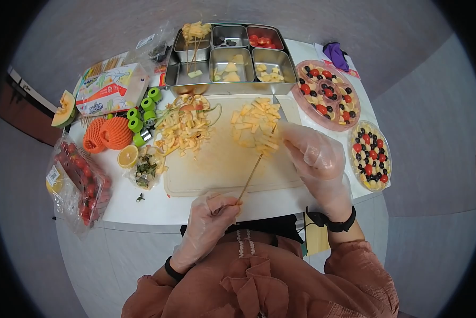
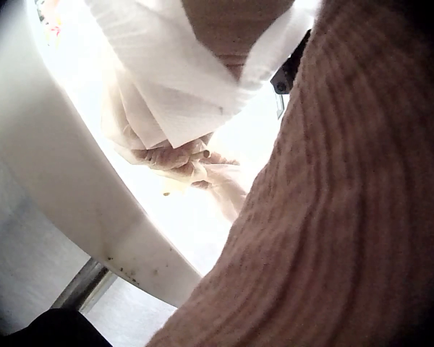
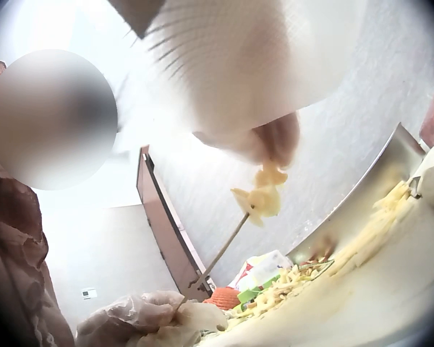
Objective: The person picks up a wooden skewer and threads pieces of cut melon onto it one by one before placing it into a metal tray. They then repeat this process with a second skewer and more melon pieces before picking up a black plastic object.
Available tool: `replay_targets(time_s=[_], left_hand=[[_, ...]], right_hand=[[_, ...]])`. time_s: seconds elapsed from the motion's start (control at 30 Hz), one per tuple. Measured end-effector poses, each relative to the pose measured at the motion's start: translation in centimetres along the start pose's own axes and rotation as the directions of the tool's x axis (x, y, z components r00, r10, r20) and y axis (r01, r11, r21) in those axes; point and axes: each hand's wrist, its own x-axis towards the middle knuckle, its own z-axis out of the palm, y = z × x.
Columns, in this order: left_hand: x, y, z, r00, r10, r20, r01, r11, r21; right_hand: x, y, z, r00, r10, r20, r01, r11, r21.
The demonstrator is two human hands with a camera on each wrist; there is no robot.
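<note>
Both hands wear clear plastic gloves. The left hand point(image 1: 208, 220), low at the table's front edge, grips the lower part of a thin wooden skewer point(image 1: 251, 177). Pale yellow fruit pieces point(image 3: 259, 201) are threaded at the skewer's upper end. The fingertips of the right hand point(image 1: 317, 159) pinch the fruit there, above the right side of the cutting board point(image 1: 195, 177). Behind them on the board lies a heap of cut yellow fruit sticks point(image 1: 256, 112), with a knife point(image 1: 278, 106) beside it. In the left wrist view, the glove and a sleeve hide most of the left hand.
Fruit peelings point(image 1: 187, 130) cover the board's left side. A steel tray point(image 1: 230, 89) with fruit containers stands behind. Two decorated fruit platters, one round point(image 1: 301, 100) and one oval point(image 1: 388, 159), sit right. Left are bagged tomatoes point(image 1: 89, 185), a half lemon point(image 1: 127, 156) and orange foam nets point(image 1: 116, 133).
</note>
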Motion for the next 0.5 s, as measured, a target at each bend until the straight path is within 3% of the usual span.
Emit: replay_targets(time_s=[0.07,0.2,0.3,0.4,0.47,0.5], left_hand=[[0.1,-0.4,0.0,1.000,0.027,-0.012,-0.028,0.999,-0.046],[0.1,-0.6,-0.1,0.999,-0.019,-0.039,0.016,0.998,-0.061],[0.1,-0.8,-0.1,0.997,0.055,-0.050,-0.056,0.998,-0.033],[0.1,-0.7,-0.1,0.997,0.020,-0.071,-0.030,0.989,-0.145],[0.1,-0.6,-0.3,0.998,0.016,-0.066,-0.027,0.987,-0.161],[0.1,-0.5,-0.4,0.998,0.016,-0.065,-0.026,0.986,-0.162]], right_hand=[[0.3,0.2,-0.4,0.997,0.066,-0.030,-0.063,0.996,0.067],[0.0,0.9,-0.7,0.992,0.115,-0.043,-0.114,0.993,0.028],[-0.1,1.4,-0.3,0.984,0.167,-0.064,-0.167,0.986,0.000],[-0.2,2.2,0.7,0.974,0.211,-0.084,-0.210,0.977,0.025],[-0.5,2.9,1.1,0.968,0.236,0.090,-0.238,0.971,0.011],[-0.7,3.3,1.5,0.968,0.236,0.091,-0.238,0.971,0.010]])
